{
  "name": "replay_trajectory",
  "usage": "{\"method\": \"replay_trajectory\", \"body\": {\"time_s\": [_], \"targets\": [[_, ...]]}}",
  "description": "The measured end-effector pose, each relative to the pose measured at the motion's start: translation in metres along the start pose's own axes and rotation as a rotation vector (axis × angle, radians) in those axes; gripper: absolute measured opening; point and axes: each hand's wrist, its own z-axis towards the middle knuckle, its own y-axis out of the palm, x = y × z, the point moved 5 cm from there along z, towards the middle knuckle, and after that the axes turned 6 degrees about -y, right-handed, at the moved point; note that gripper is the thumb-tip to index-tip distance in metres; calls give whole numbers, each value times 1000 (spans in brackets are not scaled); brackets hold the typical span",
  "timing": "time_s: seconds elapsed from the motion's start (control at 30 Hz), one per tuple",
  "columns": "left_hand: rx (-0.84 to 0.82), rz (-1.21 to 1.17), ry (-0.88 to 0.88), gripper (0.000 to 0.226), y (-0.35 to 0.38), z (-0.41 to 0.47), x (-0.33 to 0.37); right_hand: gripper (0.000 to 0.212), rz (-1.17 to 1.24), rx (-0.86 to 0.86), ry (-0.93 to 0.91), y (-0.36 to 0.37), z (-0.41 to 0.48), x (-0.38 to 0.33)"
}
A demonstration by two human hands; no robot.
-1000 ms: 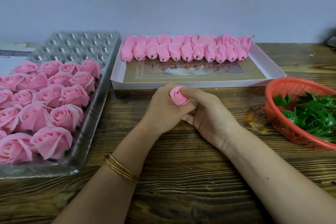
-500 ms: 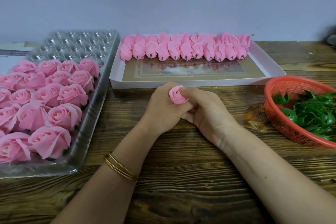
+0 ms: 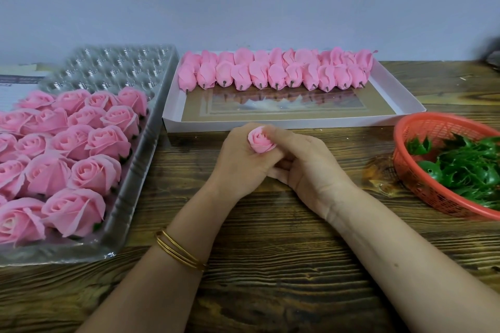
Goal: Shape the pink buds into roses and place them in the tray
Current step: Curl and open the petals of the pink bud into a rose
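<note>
Plastic tray (image 3: 113,67): lies at the left; finished roses (image 3: 73,208) fill its near rows and the far cells are bare. The nearest bare cells look like the natural spot for the next flower.
Left hand (image 3: 238,162): curls round the lower part of the pink bud (image 3: 261,140) and holds it upright. I judge a light hold best here, so the soft petals do not crease.
Pink bud: sits in the middle between both hands, over the wooden table (image 3: 270,265) and just near of the white box (image 3: 297,124). Its centre is tight and its outer petals are only partly spread.
Right hand (image 3: 305,165): its fingers pinch the bud's right edge. A good move would be to ease each outer petal outward and down, turning the bud a little between pulls so it opens evenly.
White box: a row of unshaped buds (image 3: 273,73) lies along its far side, stems pointing near.
Red basket (image 3: 411,143): stands at the right, well apart from the hands, holding green leaf pieces (image 3: 465,167).
</note>
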Motion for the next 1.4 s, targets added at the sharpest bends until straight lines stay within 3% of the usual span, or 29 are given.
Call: {"method": "replay_trajectory", "body": {"time_s": [0.17, 0.27, 0.33, 0.47, 0.63, 0.9, 1.1, 1.4], "targets": [[55, -342, -184, 13, -3, 2, -5, 27, 66, 15, 22, -3, -1, -1], [53, -482, -272, 19, -2, 5, -7, 17, -35, -6, -52, 0, -3, -3], [20, -520, -289, 17, 0, 4, -6, 22, -159, -8, -133, 1, -4, -3], [20, -537, -306, 15, 2, 4, -6, 32, -285, 2, -247, 5, -5, -4], [-10, -565, -319, 20, 3, 5, -6, 22, -274, 14, -270, 4, -4, -4], [-142, -551, -337, 45, 0, 5, -4, 4, -137, -60, -92, 7, -3, 2], [-102, -535, -314, 29, 0, 5, -4, 30, -157, -36, -143, 4, -3, 3], [-102, -530, -320, 26, 1, 4, -4, 3, -197, -12, -165, 4, -4, 0]]}}
